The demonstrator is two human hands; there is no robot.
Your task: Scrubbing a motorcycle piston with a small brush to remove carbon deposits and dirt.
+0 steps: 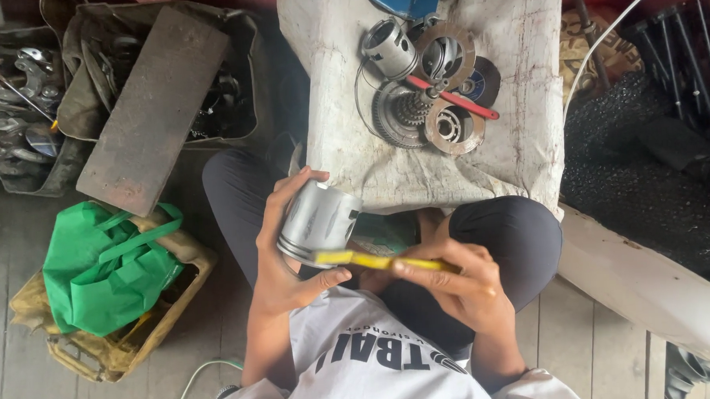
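Looking down from the head cam: my left hand (282,253) is wrapped around a silver piston (318,220), fingers over the top, thumb underneath, so it's a firm grip held up over the lap, just in front of the cloth-covered bench (518,150). My right hand (452,283) is closed on a yellow tool (373,261), pinched along its handle, and its tip sits right against the lower rim of the piston. I can't tell what kind of tool it is; flat and narrow is all I get.

What could go sideways, as I see it: the piston is smooth and round and held in mid-air, so any hard push from the tool could roll it out of the fingers and drop it to the plank floor. The tool tip could also skid off the rim and catch the left thumb, which is just beside it. Too much pressure might scratch the metal.

Counts: one piston in hand, one yellow tool. On the bench, a second silver piston (389,49), one toothed gear (403,111), two rusty ring plates (451,129), one red-handled tool (454,100). Off to the side, one green bag (106,267) in a basket, and one rusty flat plate (151,112) lying across a crate of parts.
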